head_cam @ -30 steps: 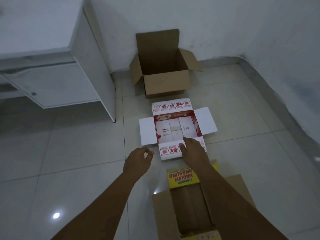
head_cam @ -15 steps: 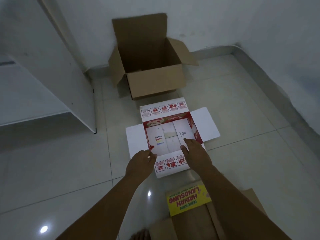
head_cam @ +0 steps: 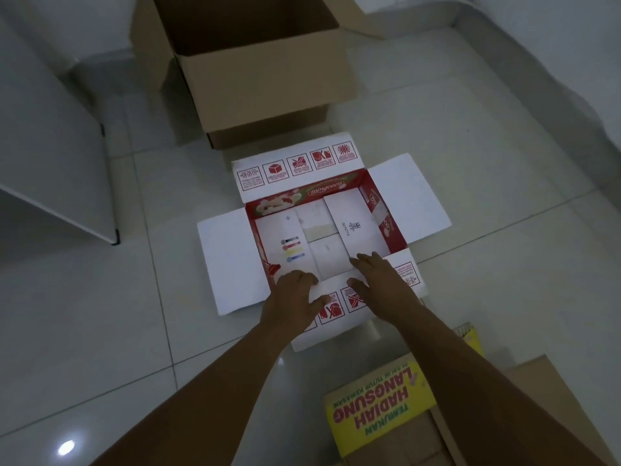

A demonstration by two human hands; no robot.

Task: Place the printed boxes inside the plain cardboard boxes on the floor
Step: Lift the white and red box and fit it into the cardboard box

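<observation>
A red and white printed box [head_cam: 322, 230] sits open on the floor tiles with its four white flaps spread out. Both my hands grip its near flap: my left hand [head_cam: 292, 301] at the flap's left part, my right hand [head_cam: 379, 280] at its middle, fingers curled over the edge. Just beyond it stands a plain cardboard box [head_cam: 265, 79], open and upright, its inside dark. At the bottom right a second plain cardboard box [head_cam: 524, 375] holds a yellow printed box [head_cam: 379, 405] with red lettering.
A white cabinet [head_cam: 50, 163] stands at the left, its corner close to the printed box. White walls run along the back and the right side. Glossy tiled floor [head_cam: 100, 331] lies to the left of my arms.
The view has come nearer to the printed box. Both hands moved forward onto its near flap and closed on it; before, the left hand hovered beside it.
</observation>
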